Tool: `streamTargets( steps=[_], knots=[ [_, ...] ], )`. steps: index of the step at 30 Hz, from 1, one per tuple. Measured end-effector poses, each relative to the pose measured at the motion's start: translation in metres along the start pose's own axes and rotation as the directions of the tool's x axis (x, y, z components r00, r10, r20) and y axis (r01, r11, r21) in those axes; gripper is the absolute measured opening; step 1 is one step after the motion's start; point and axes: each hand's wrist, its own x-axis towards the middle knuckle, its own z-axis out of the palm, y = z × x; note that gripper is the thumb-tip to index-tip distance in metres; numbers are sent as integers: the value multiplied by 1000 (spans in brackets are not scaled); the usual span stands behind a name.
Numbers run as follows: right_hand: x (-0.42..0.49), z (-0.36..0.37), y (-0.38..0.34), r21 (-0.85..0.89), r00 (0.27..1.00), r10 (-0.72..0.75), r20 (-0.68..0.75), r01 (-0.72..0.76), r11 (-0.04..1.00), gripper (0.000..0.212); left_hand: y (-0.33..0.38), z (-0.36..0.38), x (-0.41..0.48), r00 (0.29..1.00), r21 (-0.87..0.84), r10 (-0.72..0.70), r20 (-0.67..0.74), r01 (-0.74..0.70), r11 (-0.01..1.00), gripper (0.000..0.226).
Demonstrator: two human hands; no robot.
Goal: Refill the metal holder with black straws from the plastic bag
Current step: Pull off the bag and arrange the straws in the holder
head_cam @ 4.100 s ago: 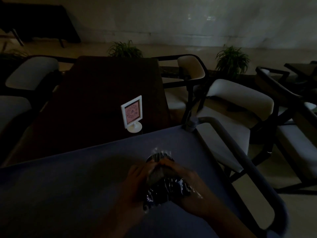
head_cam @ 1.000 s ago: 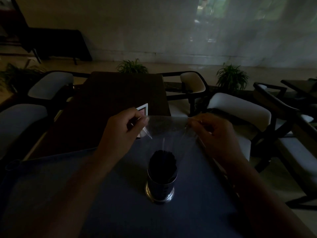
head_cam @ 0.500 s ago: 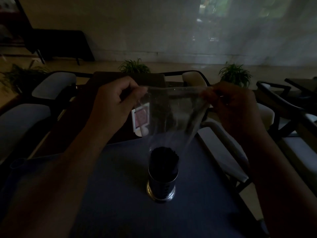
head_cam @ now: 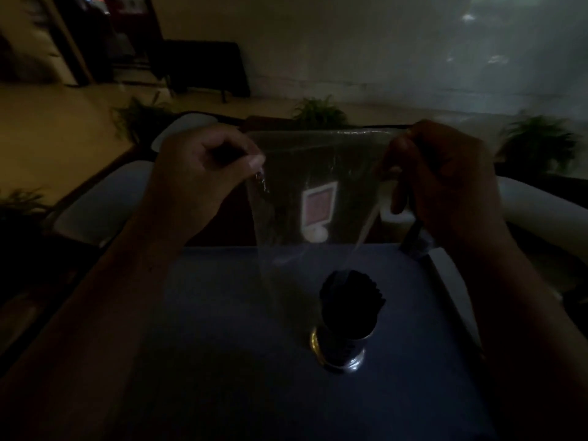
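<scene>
Head: hands (head_cam: 203, 183) pinch seemingly empty bag (head_cam: 315, 198).

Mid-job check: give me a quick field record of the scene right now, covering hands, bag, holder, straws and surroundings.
left hand: pinching the bag's top left corner
right hand: pinching the bag's top right corner
plastic bag: clear, held up stretched between the hands, looks empty
metal holder: upright on the blue table, below the bag
black straws: packed in the holder, tips above its rim
sign stand: seen through the bag, on the dark table behind
light: dim, fine detail unclear
</scene>
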Motion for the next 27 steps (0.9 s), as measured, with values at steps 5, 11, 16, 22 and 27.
streamTargets(
  steps=[5,11,16,22,27],
  knots=[
    [-2,52,-15,182,996,10,83,-25,983,10,-14,-39,-28,981,168,-148,-126,168,971,8],
    [-36,104,-33,133,963,18,268,-56,990,22,-53,-81,-73,957,90,-277,-83,284,955,17],
    [-79,148,-41,206,959,60,277,-120,971,17,-84,-108,-114,932,-54,-361,-32,359,932,12],
    [-153,197,-32,100,917,207,342,-255,962,40,-140,-114,-183,687,-145,-707,167,726,672,23],
    [-226,229,-14,-47,824,413,388,-430,902,62,-188,-99,-243,562,191,-747,356,739,646,17]
  ],
)
